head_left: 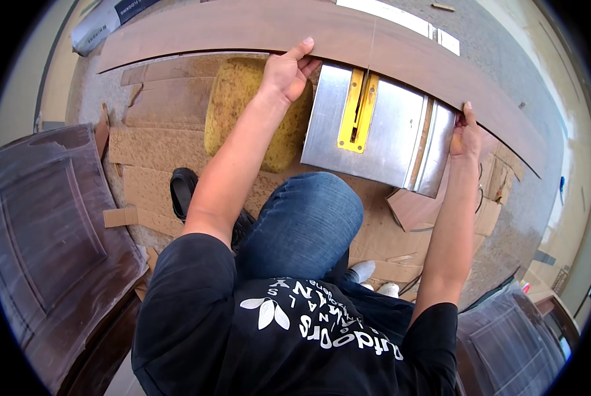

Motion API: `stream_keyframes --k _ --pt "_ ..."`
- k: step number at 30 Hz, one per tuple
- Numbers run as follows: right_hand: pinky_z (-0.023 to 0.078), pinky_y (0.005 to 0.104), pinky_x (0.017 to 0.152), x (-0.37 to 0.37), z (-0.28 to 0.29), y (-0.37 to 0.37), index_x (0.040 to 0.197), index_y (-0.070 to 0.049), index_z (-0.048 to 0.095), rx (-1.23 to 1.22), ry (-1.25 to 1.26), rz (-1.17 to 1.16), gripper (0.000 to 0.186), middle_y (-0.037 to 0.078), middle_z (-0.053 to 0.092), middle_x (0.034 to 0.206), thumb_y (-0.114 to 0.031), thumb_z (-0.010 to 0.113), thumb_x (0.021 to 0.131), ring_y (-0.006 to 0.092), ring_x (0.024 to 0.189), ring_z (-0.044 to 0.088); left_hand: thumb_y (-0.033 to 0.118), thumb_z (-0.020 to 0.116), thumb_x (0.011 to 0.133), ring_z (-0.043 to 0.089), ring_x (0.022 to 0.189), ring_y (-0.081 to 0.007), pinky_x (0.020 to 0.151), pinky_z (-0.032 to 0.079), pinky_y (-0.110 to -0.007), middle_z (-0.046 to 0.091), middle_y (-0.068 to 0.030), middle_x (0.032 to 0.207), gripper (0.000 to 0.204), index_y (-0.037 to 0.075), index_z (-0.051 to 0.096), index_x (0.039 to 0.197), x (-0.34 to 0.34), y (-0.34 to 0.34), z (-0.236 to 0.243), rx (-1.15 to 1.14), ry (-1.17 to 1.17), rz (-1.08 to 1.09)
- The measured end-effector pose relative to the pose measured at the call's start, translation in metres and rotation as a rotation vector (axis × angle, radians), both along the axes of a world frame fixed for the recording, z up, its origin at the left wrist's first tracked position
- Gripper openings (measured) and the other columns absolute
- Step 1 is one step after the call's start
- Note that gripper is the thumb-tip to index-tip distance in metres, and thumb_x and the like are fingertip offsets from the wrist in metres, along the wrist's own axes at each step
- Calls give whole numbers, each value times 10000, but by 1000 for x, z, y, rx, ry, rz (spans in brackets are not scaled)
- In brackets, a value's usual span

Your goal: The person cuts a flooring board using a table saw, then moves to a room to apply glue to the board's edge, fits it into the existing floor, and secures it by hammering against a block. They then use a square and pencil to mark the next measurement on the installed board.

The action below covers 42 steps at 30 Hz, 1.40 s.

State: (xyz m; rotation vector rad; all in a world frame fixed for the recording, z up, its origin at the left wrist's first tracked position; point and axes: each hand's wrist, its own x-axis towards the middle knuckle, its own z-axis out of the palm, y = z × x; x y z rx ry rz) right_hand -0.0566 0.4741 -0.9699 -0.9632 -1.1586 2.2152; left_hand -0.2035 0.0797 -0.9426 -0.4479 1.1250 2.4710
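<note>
Your black T-shirt (269, 360) lies nearest the camera, at 6 o'clock. Locate the long brown plank (348, 33): it spans from 10 o'clock through 12 to 3, across the far part of the saw's metal desk (391, 145) at 1 to 2 o'clock. Your left hand (289, 72), at 12, grips the plank's near edge, thumb above, fingers below. Your right hand (466, 137), at 2, grips the same edge, thumb above, fingers partly hidden. This wide spacing, one hand near each side of the desk, probably steadies the overhanging ends. The crosswise lay likely squares the plank to the slot (357, 115) in the yellow insert (369, 109).

Count: one plank, one desk, one insert, two hands, both occupied. Note also one speckled yellow object (243, 109) of unclear kind at 11 o'clock and two dark panelled boards (51, 231), at 9 and 4. Cardboard (153, 188) overlaps too much to count.
</note>
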Motion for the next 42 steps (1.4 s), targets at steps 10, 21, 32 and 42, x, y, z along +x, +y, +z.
stream_keyframes --k 10,21,32,42 --pt "526 291 873 10 0 -7 1203 -49 648 20 7 4 263 41 691 1081 -103 738 962 162 960 645 60 723 953 658 1117 -240 1005 572 -429 655 -94 1200 341 44 577 1261 11 -4 4 4 -1 2" --pt "523 285 841 22 16 -21 1224 -49 628 16 1 -6 282 30 680 1089 -78 731 964 153 936 638 98 722 965 676 1076 -214 984 571 -393 689 -78 1150 270 55 620 1211 22 -11 0 15 -17 -19" --pt "509 276 813 36 17 -25 1202 -56 638 -16 -43 -11 253 27 676 1083 -85 730 968 145 905 615 97 711 971 679 1068 -197 979 570 -383 696 -55 1155 251 79 630 1209 32 -16 3 24 -23 -37" --pt "519 264 821 50 17 -28 1178 -51 647 -7 -48 18 209 28 686 1091 -113 709 988 127 923 631 89 725 958 680 1058 -201 955 568 -400 698 -53 1143 258 79 645 1203 41 -24 6 36 -42 -42"
